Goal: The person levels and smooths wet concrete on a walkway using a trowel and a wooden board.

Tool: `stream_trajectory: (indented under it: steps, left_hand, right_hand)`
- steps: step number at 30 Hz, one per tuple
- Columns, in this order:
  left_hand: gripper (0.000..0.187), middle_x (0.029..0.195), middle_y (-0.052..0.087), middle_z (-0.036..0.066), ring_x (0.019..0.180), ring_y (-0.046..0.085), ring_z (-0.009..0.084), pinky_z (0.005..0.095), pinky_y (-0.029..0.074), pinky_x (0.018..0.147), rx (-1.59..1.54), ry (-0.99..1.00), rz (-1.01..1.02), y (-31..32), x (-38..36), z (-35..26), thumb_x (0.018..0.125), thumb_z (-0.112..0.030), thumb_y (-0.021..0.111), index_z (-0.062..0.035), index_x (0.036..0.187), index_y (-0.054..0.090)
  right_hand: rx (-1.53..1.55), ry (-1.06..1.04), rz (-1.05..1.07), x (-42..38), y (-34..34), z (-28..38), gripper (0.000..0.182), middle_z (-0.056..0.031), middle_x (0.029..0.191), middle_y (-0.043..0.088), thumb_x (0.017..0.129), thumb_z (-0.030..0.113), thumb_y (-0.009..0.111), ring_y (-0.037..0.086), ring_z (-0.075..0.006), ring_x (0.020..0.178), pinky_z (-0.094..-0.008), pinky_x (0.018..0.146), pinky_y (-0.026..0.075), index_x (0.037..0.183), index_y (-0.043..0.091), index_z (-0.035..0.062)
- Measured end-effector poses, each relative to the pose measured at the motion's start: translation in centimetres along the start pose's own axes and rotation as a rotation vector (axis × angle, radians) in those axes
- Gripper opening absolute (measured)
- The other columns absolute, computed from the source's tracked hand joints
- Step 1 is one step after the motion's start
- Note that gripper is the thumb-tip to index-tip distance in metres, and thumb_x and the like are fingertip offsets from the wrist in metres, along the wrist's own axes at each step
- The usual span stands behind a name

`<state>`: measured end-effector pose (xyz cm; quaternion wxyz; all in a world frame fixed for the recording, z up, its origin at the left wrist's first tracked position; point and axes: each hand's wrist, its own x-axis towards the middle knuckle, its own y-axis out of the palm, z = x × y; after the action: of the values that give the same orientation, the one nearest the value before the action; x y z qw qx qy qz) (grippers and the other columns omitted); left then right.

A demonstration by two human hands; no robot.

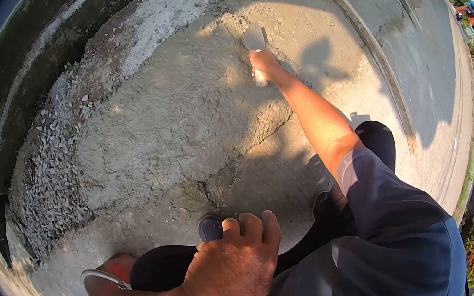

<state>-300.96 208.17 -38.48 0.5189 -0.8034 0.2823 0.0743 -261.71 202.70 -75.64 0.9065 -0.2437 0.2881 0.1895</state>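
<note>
My right hand (263, 63) is stretched far out over the wet cement and wrapped round the pale handle of a trowel (254, 38). The trowel's flat blade lies at the surface of the mortar, partly in shade. Close to my body, my left hand (236, 264) is held back-up above my legs, with its fingers bent forward and slightly apart. Nothing shows in it, though the palm is hidden. Rough grey wet concrete (154, 129) spreads in front of me, with a smoother patch around the trowel.
Loose gravel (51, 176) lines the left side, beside a low mossy wall (17, 113). A long wooden board (364, 37) runs along the right of the patch. By my left knee stands a reddish bucket (106, 278). My shoe (210, 228) is near the concrete's cracked edge.
</note>
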Motion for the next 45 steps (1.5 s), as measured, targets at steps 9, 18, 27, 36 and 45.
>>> stream_trajectory:
  steps: [9, 18, 27, 36, 45]
  left_hand:
    - [0.06, 0.105, 0.061, 0.016, 0.095, 0.066, 0.0262, 0.0338, 0.063, 0.066, -0.013, 0.019, 0.02, 1.4, -0.7, 1.1, 0.085, -0.013, 0.067, 0.0063, 0.14, 0.051]
    - [0.06, 0.106, 0.064, 0.018, 0.088, 0.068, 0.0247, 0.0303, 0.061, 0.064, -0.012, 0.037, -0.096, -0.2, -1.9, 2.5, 0.085, -0.016, 0.066, 0.0064, 0.139, 0.053]
    - [0.055, 0.101, 0.065, 0.016, 0.086, 0.069, 0.0246, 0.031, 0.06, 0.066, -0.015, -0.007, -0.028, 1.5, -2.3, 2.8, 0.087, -0.017, 0.064, 0.0077, 0.136, 0.056]
    - [0.052, 0.096, 0.066, 0.016, 0.085, 0.069, 0.0248, 0.0318, 0.059, 0.063, 0.051, -0.011, -0.111, 2.5, -3.7, 1.5, 0.086, -0.018, 0.064, 0.0117, 0.129, 0.058]
    - [0.036, 0.101, 0.069, 0.018, 0.094, 0.07, 0.0281, 0.0343, 0.059, 0.064, -0.105, -0.137, -0.131, 2.1, -5.4, 2.3, 0.086, -0.015, 0.065, 0.0083, 0.113, 0.063]
  right_hand:
    - [-0.497, -0.183, 0.219, 8.1, 5.7, 6.3, 0.032, -0.0138, 0.074, 0.06, 0.101, 0.026, 0.057, 0.062, -0.0269, 0.057, -0.0473, 0.049, 0.053, 0.107, 0.059, -0.0048]
    - [-0.214, -0.148, 0.088, -1.8, 5.7, -4.2, 0.039, -0.0158, 0.076, 0.063, 0.1, 0.033, 0.062, 0.064, -0.0291, 0.058, -0.0465, 0.051, 0.054, 0.1, 0.063, -0.0061]
    - [-0.413, -0.1, 0.257, -3.2, 13.4, 6.5, 0.042, -0.0154, 0.08, 0.065, 0.103, 0.034, 0.054, 0.065, -0.0274, 0.063, -0.0464, 0.057, 0.058, 0.115, 0.062, -0.0063]
    - [-0.802, -0.315, 0.375, -5.5, 19.4, 5.5, 0.05, -0.0277, 0.102, 0.073, 0.102, 0.04, 0.056, 0.074, -0.0372, 0.088, -0.0481, 0.079, 0.059, 0.113, 0.068, -0.0068]
    - [-1.276, -0.787, 0.346, -14.0, 26.3, 0.2, 0.046, -0.0267, 0.12, 0.07, 0.098, 0.038, 0.059, 0.069, -0.0409, 0.111, -0.0485, 0.095, 0.055, 0.114, 0.071, -0.0033]
